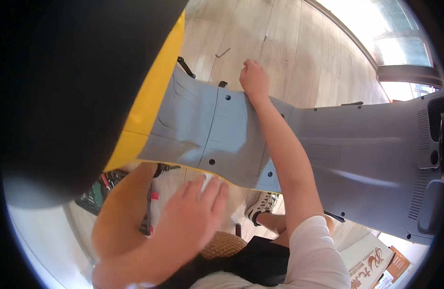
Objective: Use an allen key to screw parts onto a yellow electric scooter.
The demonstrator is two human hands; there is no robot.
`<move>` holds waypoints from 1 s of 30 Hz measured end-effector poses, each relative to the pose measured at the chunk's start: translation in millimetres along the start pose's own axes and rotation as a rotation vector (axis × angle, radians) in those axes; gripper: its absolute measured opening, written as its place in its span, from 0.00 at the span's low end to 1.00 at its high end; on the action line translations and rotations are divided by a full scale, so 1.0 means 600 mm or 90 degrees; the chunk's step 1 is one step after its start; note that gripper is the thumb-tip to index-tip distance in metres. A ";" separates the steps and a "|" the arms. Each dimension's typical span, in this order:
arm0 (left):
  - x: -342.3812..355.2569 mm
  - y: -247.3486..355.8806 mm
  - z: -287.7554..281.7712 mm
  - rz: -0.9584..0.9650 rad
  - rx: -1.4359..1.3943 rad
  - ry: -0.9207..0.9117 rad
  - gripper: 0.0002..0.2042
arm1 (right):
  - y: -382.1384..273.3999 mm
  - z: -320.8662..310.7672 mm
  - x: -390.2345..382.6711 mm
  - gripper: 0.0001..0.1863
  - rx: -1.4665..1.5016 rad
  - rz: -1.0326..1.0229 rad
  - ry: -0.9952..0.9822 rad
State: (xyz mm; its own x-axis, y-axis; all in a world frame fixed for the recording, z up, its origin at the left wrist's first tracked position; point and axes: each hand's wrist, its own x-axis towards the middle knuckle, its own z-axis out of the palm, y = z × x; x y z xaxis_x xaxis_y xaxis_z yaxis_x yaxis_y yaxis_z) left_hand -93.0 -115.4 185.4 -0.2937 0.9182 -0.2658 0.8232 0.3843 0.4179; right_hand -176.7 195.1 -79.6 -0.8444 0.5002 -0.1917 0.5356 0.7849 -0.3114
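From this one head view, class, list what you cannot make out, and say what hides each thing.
1. Right hand fingertips: curled over the far edge of the grey panel, so any grip is hidden.
2. Thing under the left hand: only a white sliver shows.
3. Scooter seat: a dark blur, too close.
4. Tools on the floor: small, half covered by the left forearm.
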 end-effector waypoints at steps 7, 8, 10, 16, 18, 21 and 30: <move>0.245 -0.040 0.052 -0.095 -0.146 0.211 0.10 | 0.014 -0.018 -0.249 0.29 -0.063 -0.101 0.202; 0.309 -0.049 0.050 -0.123 -0.169 0.179 0.09 | 0.026 -0.024 -0.264 0.32 -0.068 -0.150 0.167; 0.428 -0.094 0.072 -0.232 -0.165 0.161 0.11 | 0.009 -0.035 -0.274 0.33 -0.044 -0.125 0.153; 0.595 -0.234 0.180 -0.388 -0.076 0.130 0.12 | -0.001 -0.044 -0.282 0.33 -0.033 -0.053 0.085; 0.645 -0.324 0.216 -0.436 -0.040 0.125 0.14 | -0.004 -0.048 -0.279 0.33 -0.038 -0.048 0.062; 0.715 -0.399 0.268 -0.404 -0.002 0.079 0.15 | 0.010 -0.057 -0.276 0.33 -0.045 -0.022 0.031; 0.821 -0.504 0.367 -0.287 0.082 0.109 0.11 | 0.016 -0.066 -0.262 0.34 -0.025 -0.007 -0.022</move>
State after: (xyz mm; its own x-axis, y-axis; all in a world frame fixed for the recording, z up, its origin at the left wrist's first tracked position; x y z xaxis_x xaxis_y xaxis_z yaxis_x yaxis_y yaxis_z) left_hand -379.7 199.5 -263.1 -0.7004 0.6705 -0.2447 0.6467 0.7412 0.1802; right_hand -38.6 138.7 -15.4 -0.8498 0.4791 -0.2201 0.5253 0.8043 -0.2777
